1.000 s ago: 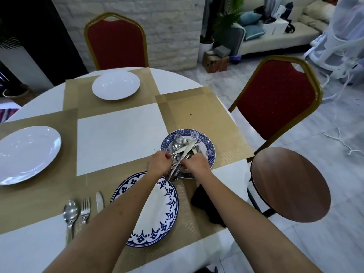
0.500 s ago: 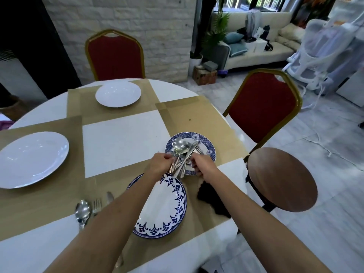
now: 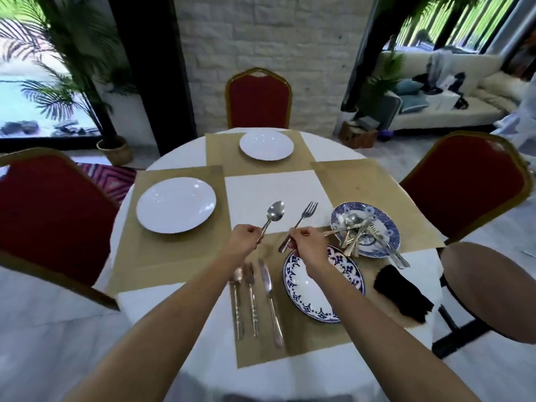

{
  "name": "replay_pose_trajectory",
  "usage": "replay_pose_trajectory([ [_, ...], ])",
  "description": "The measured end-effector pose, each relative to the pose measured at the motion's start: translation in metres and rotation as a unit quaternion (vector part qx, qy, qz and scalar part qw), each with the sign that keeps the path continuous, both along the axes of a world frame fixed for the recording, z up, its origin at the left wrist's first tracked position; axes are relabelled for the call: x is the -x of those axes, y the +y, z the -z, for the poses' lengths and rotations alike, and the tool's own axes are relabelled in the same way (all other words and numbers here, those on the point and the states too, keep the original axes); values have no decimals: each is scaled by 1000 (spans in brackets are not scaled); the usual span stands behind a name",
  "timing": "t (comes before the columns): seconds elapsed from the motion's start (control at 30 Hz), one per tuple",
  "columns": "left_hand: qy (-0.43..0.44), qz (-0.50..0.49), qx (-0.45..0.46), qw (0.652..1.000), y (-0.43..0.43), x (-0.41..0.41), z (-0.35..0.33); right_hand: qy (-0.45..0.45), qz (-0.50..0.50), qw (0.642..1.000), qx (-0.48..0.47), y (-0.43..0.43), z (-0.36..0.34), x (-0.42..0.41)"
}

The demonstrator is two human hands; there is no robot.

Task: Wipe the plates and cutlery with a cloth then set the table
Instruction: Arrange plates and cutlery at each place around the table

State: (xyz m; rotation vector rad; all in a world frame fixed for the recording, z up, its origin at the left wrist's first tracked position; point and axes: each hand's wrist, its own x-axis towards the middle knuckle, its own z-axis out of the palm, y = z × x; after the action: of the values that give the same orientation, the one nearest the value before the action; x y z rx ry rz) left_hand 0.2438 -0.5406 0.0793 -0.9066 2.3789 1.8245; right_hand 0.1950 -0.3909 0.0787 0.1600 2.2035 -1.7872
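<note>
Glossy oval spoon [image 3: 275, 211], left hand [image 3: 243, 240]; tined fork [image 3: 309, 210], right hand [image 3: 307, 245].

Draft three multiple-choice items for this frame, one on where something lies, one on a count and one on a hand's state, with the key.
1. Where does the black cloth lie?
A. On the floor.
B. On a chair seat.
C. On the table, right of the blue-rimmed plate.

2. How many plain white plates are on the table?
A. One.
B. Two.
C. Four.

3. What is the left hand doing?
A. Gripping a spoon.
B. Resting flat on the table.
C. Gripping a knife.

Key:
1 C, the cloth lies near the table's right edge beside that plate.
2 B, one sits at the left place and one at the far place.
3 A, its fingers curl round the spoon's handle; the right hand holds a fork.
</note>
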Motion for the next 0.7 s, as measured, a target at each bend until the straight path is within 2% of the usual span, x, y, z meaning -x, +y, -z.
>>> replay_pose_trajectory([
  [0.2,26,-103,-19,994,-58,-48,-12,-9,-91,996,10,-69,-1,-21],
  [0.37,47,-158,17,986,-101,-75,-13,-12,-143,990,8,-110,-2,-32],
  [0.7,45,-149,8,988,-196,-97,-4,3,-127,992,25,-203,4,-64],
])
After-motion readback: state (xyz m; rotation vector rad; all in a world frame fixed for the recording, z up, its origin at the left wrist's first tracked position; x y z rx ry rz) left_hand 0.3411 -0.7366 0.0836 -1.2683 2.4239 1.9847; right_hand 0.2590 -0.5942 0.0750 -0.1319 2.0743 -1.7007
